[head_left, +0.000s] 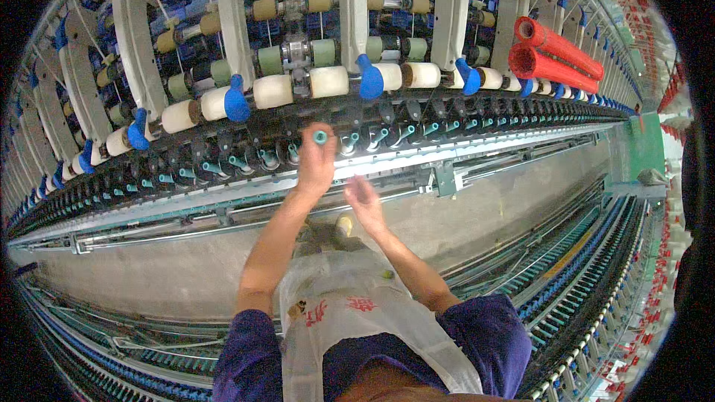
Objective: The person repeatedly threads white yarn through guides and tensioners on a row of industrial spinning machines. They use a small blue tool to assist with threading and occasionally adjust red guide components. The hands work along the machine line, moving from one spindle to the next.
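Left hand (pixel 316 165): we see its fingers curled closed around a teal bobbin tube (pixel 319 136).
Bobbin tube: in line with the spindle row; we cannot tell whether it sits on a spindle or is lifted free.
Tube axis: its open round end faces up toward us, so the long axis runs nearly along our sight and looks foreshortened.
Right hand (pixel 362 193): blurred, lower and nearer our body, fingers loosely bent; we cannot tell whether they hold anything.
Neighbouring bobbins (pixel 378 138): teal tips stand close on both sides, many leaning, leaving us little sideways room.
Front edge: a pale metal rail (pixel 417 158) passes just below the row, climbing from left to right.
Upper edge: white rollers (pixel 328 82) and blue knobs (pixel 370 78) line the machine above our left hand.
Red tubes (pixel 558 52): two lie side by side at upper right, well apart from our hands, open ends leftward.
Open room: the aisle floor (pixel 477 219) stretches beyond the rail, bounded by a second machine (pixel 573 283) behind us.
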Demonstrator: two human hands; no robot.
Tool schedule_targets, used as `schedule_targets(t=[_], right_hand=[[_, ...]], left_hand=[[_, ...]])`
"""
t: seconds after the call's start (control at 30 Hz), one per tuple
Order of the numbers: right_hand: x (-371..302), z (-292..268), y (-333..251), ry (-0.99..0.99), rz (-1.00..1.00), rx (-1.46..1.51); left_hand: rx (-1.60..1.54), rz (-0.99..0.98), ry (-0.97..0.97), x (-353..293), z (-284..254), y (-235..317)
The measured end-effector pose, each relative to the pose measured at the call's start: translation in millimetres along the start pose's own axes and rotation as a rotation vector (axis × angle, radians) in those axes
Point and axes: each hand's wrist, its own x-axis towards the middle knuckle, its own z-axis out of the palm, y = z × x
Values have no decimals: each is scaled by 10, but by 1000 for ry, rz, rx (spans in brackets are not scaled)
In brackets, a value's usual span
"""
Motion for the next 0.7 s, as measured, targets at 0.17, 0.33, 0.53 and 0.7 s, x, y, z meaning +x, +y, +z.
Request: schedule_targets(t=[0.17,0.33,0.53,0.7], right_hand=[[-428,72,-1396,-50,-433,-241],[-611,220,-1924,-220,24,195],[-457,392,-2137,-114,-476,-299],[-285,545,-2250,-326,-239,-40]], left_hand=[[-1134,-217,-70,56,-589,792],[-1118,-355,-322,-170,-757,1019],[-864,-330,-158,-302,-851,1109],[-773,-310,-205,-331,-930,1142]])
